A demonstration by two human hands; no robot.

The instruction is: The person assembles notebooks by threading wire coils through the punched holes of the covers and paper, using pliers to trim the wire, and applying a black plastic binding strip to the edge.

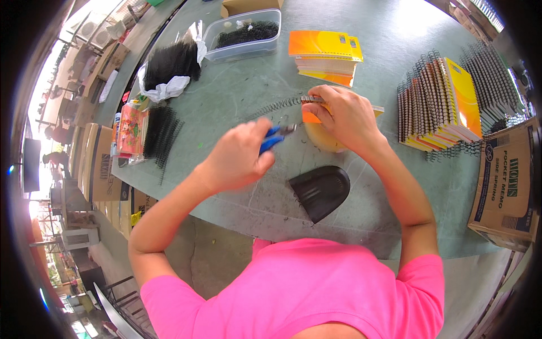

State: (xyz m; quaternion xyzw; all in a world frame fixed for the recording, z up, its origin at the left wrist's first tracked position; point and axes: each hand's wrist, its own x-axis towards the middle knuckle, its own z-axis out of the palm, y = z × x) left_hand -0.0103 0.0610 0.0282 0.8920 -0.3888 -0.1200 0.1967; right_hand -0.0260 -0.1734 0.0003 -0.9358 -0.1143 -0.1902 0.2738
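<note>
On the surface [389, 34] before you, loose coils [161, 134] lie left and in a tub [246, 53] farther back, a notebook stack [326, 61] beyond your right grip [344, 112], spiral-bound notebooks [440, 104] right (a carton [504, 183] sits nearer you).

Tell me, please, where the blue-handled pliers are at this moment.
In the head view, the blue-handled pliers are near the centre, in the left hand, just left of the right hand.

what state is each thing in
Blue-handled pliers: held in left hand, jaws unclear
Notebook: held in right hand
Coil: tail sticking out leftward
Clear tub: lidless, holding black coils
White bag: open, long coils sticking out
Right-side notebooks: coil-bound, stacked
Black D-shaped piece: lying unheld
</note>
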